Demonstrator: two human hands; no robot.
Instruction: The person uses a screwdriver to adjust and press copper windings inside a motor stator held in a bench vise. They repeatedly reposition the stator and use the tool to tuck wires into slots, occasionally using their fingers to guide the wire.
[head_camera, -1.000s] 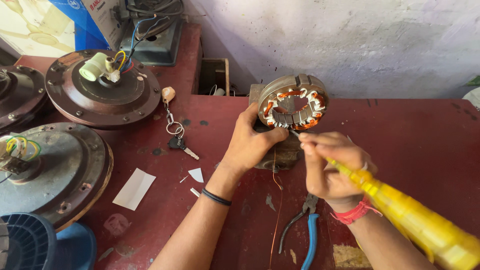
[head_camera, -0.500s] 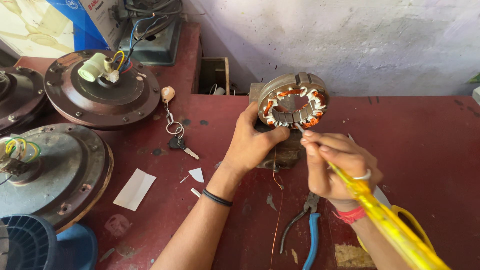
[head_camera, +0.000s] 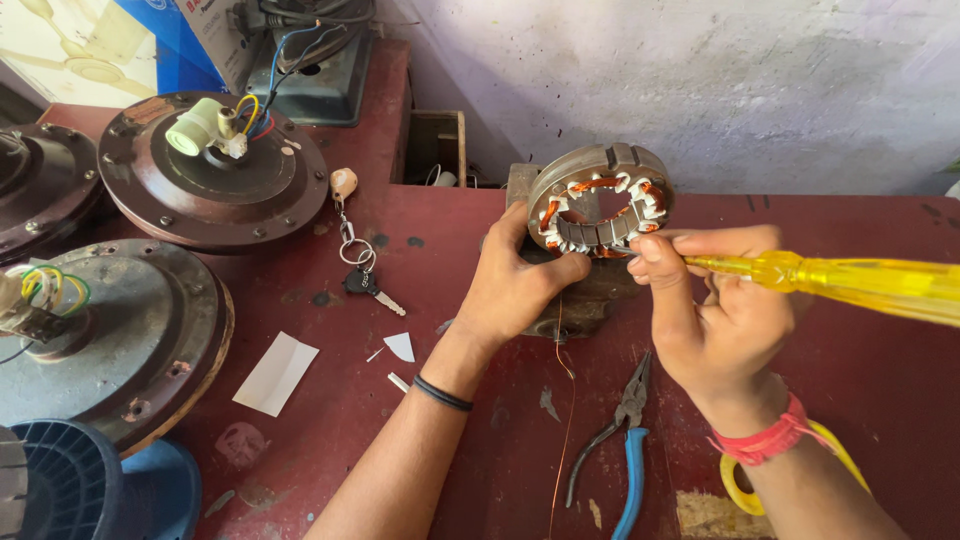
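Hands (head_camera: 510, 285) (head_camera: 715, 315) grip stator (head_camera: 600, 200) over red workbench (head_camera: 880, 300).

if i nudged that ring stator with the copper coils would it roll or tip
Probably, if let go: the stator stands on edge, steadied by the left hand, and its round rim would let it roll. It looks like steel packed with copper windings, so likely heavy for its size. The thin copper wire hanging below seems easily snagged.

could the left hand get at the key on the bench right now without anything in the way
Probably yes, once it lets go. The left hand grips the ring-shaped stator; the key lies just to its left on the red bench, with only bare surface between them.
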